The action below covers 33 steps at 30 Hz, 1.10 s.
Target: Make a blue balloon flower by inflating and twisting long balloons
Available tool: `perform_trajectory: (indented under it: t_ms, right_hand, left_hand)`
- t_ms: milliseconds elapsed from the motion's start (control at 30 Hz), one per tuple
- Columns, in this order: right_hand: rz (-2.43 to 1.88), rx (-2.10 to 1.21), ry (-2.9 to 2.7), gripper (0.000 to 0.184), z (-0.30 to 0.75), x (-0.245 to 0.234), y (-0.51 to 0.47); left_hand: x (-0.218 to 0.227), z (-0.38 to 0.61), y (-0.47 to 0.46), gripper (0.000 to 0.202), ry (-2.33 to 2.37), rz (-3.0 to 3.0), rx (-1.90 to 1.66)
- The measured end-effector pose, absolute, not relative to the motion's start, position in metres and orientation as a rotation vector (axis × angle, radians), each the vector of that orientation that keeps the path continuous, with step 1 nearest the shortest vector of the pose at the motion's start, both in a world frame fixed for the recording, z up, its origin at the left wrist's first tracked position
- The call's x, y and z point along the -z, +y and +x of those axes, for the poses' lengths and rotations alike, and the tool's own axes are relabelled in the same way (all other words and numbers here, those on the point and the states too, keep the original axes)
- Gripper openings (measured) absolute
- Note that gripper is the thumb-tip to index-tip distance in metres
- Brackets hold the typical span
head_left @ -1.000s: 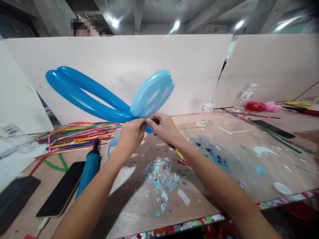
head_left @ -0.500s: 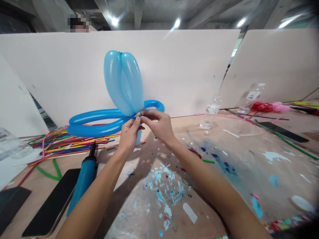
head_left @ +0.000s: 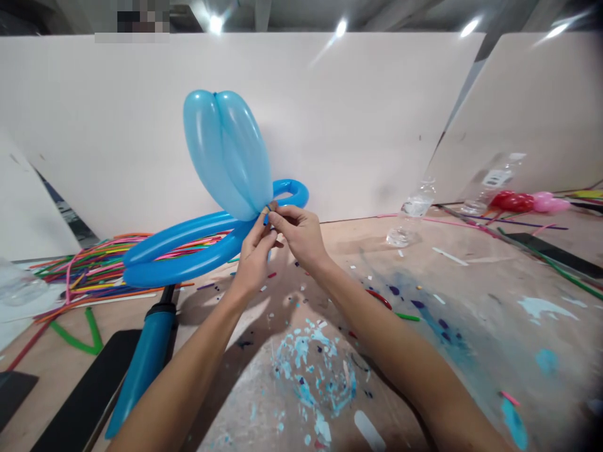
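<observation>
A light blue balloon [head_left: 228, 154], folded into two side-by-side loops, stands up from the joint where my hands meet. Darker blue balloon [head_left: 188, 251] loops stretch out to the left of that joint, and a smaller loop curls behind it to the right. My left hand [head_left: 257, 254] pinches the blue balloons at the joint from below. From the right, my right hand [head_left: 301, 235] closes thumb and fingers on the same spot. A small blue end pokes out between the fingertips. The exact twist is partly hidden by my fingers.
A blue hand pump [head_left: 144, 364] lies at lower left beside a dark phone-like slab [head_left: 89, 389]. Uninflated balloons [head_left: 103, 267] are piled behind. Plastic bottles [head_left: 414, 213] and red balloons [head_left: 511, 201] stand at right. A white partition [head_left: 353, 125] closes off the back.
The view has tipped slightly downward. The light blue loops lean more to the left, and the dark blue loops droop lower and spread apart. Both hands still grip the joint.
</observation>
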State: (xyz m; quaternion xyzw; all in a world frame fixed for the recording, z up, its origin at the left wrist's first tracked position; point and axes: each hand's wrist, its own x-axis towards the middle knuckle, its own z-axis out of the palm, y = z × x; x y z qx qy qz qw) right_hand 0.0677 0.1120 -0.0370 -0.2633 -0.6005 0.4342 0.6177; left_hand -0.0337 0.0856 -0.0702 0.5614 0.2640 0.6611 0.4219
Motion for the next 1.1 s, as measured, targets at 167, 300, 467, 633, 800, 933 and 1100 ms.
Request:
perform_trajectory:
  t_ms: [167,300,467,633,800,933,1100]
  right_hand:
    - [-0.624,-0.712,-1.44,0.016,0.07,0.037,0.11]
    - [-0.605,-0.468,-1.568,0.017,0.074,0.04,0.11]
    - [-0.536,-0.199,-1.684,0.019,0.079,0.039,0.11]
    - [-0.512,-0.021,-1.764,0.018,0.085,0.037,0.11]
    - [-0.548,-0.015,-1.791,0.019,0.09,0.038,0.11]
    - [-0.602,-0.016,-1.789,0.019,0.088,0.038,0.108]
    - [-0.69,-0.019,-1.738,0.015,0.082,0.035,0.101]
  left_hand:
    - [0.066,-0.036,0.08,0.069,0.736,1.486,-1.563]
    - [0.055,-0.041,0.072,0.077,0.757,1.537,-1.482]
    - [0.044,-0.047,0.062,0.076,0.813,1.611,-1.369]
    - [0.04,-0.044,0.055,0.074,0.857,1.622,-1.409]
    - [0.038,-0.047,0.053,0.069,0.934,1.674,-1.379]
    - [0.043,-0.048,0.052,0.067,1.193,1.997,-1.396]
    - [0.046,-0.041,0.042,0.066,1.747,2.452,-1.392]
